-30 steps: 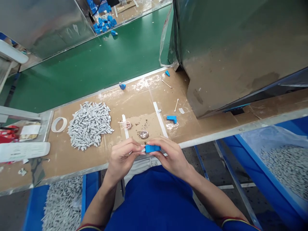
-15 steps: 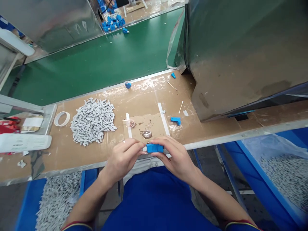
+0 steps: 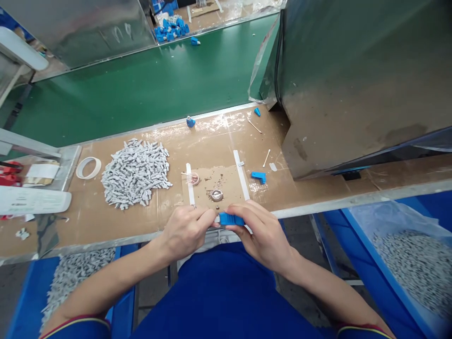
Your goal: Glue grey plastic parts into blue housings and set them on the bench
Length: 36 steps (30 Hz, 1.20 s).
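At the table's front edge, my right hand (image 3: 259,226) grips a small blue plastic part (image 3: 231,219) between thumb and fingers. My left hand (image 3: 189,228) is closed in a pinch on a small white piece (image 3: 217,219) at the blue part's left end; the fingers hide most of it. Just beyond the hands lies a small round metal dish (image 3: 216,195). A little clear cup (image 3: 194,178) with a stick across it stands to its left. Another blue part (image 3: 259,177) rests to the right on the brown table.
A heap of grey-white plastic pieces (image 3: 136,173) and a tape roll (image 3: 88,168) are at left. Cotton swabs (image 3: 266,158) lie at right. Behind the table runs a green conveyor belt (image 3: 148,92). A large metal housing (image 3: 353,89) stands at right, above a blue bin (image 3: 370,263).
My left hand has turned and its fingers have curled in more tightly at the white piece. The blue part has shifted slightly right. The whole view has moved a little.
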{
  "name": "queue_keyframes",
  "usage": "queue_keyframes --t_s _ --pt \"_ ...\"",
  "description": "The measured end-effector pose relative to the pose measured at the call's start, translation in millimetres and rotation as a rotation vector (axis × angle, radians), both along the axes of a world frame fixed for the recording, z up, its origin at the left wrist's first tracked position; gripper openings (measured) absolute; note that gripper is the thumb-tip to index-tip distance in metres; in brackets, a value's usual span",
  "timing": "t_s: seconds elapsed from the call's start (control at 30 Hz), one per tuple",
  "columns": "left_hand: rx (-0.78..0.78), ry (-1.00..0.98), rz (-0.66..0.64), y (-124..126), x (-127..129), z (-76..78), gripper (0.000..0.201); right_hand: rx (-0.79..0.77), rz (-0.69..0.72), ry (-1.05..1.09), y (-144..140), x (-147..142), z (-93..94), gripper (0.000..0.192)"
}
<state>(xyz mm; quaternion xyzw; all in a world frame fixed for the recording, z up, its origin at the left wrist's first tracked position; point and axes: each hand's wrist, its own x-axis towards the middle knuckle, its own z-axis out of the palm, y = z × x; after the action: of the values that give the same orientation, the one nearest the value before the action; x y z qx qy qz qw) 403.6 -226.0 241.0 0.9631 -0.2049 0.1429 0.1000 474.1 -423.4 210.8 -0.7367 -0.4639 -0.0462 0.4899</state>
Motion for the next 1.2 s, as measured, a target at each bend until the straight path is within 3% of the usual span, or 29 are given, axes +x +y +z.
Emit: queue_keyframes --t_s 0.23,0.47,0.57,0.7,0.87,1.07,1.2 --pt "-0.140 0.042 0.001 -1 -4 -13.6 0.037 -0.002 -0.021 0.004 5 -6 -6.2 0.012" --pt "-0.037 0.065 -0.025 10 -9 -12.5 0.037 -0.007 0.063 0.035 8 -1 -10.0 0.016" --pt "-0.027 0.071 0.005 15 -11 -7.1 0.035 0.041 0.062 0.183 9 1 -9.6 0.030" --pt "-0.153 0.149 0.025 15 -14 1.0 0.032 0.060 0.075 0.373 11 1 -4.8 0.033" --pt "-0.234 0.219 0.005 9 -17 4.2 0.032 0.096 0.085 0.488 21 -6 2.1 0.058" --pt "-0.269 0.284 -0.012 -6 -19 -1.2 0.027 0.185 -0.147 0.433 38 -17 -2.8 0.046" --pt "-0.334 0.252 0.026 -15 -21 -9.0 0.025 0.150 -0.260 0.349 40 -21 -1.9 0.044"
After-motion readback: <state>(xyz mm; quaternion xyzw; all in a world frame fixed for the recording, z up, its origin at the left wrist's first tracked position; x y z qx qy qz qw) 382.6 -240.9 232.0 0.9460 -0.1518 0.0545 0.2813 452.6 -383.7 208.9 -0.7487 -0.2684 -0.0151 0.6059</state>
